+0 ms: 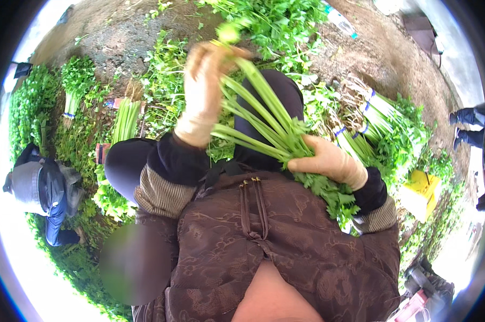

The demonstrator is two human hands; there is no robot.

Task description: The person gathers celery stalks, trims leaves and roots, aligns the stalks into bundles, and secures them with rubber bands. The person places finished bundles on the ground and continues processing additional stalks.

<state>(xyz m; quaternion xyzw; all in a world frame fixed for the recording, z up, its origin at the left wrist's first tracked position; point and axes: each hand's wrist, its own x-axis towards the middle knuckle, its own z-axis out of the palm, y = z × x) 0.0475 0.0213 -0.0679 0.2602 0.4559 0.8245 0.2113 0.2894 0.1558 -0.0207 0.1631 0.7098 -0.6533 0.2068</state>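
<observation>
My right hand (327,161), in a pale glove, grips a bunch of celery (266,108) near its leaves. The green stalks fan out up and to the left, and the leaves (327,191) hang below my hand against my jacket. My left hand (210,84), also gloved, is blurred at the far ends of the stalks. From its curled fingers sticks out a light green piece (229,33), too blurred to tell whether it belongs to the bunch. Both my hands are above my bent, dark-clothed knees (272,92).
Tied celery bundles (367,108) with roots lie on the right, near a yellow container (421,193). Loose stalks (126,120) and another tied bundle (75,88) lie left. A leafy heap (278,28) and plastic bottle (341,21) are ahead. A person (45,189) bends at far left.
</observation>
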